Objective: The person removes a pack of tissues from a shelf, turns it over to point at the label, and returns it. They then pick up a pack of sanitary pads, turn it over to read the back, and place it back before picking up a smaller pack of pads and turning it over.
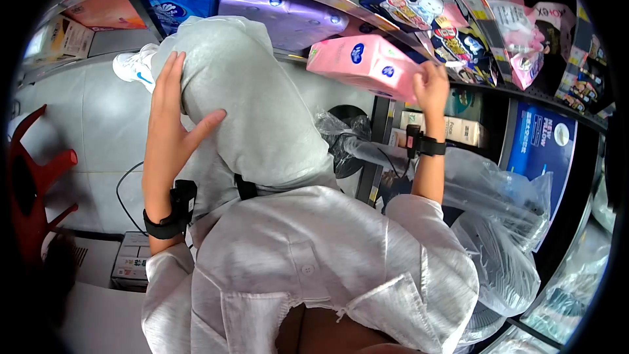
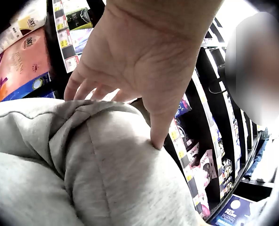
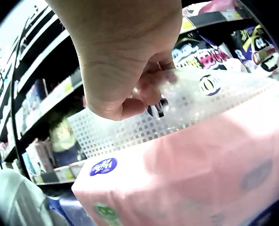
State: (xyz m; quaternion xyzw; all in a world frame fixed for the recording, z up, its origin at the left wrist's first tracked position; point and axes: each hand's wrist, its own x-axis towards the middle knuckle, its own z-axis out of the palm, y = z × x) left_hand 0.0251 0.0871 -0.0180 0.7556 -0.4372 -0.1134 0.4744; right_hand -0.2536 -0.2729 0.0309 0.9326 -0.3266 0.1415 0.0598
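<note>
A pink pack of tissues [image 1: 357, 65] with blue oval logos is beside the lower shelf in the head view. My right hand [image 1: 431, 90] pinches its clear, square-patterned plastic top [image 3: 125, 132], fingers curled into the film, as the right wrist view shows. The pink body of the pack hangs below that hand. My left hand [image 1: 169, 128] rests on the grey trouser knee [image 2: 116, 155], thumb spread away from the fingers. In the left wrist view the fingertips disappear over the far side of the knee.
Purple packs [image 1: 282, 16] and a blue pack [image 1: 180, 6] fill the shelf ahead. Pink and dark bags [image 1: 426, 0] line the right shelves. A plastic-wrapped fan [image 1: 498, 249] stands close at the right, and a red stool [image 1: 39, 170] at the left.
</note>
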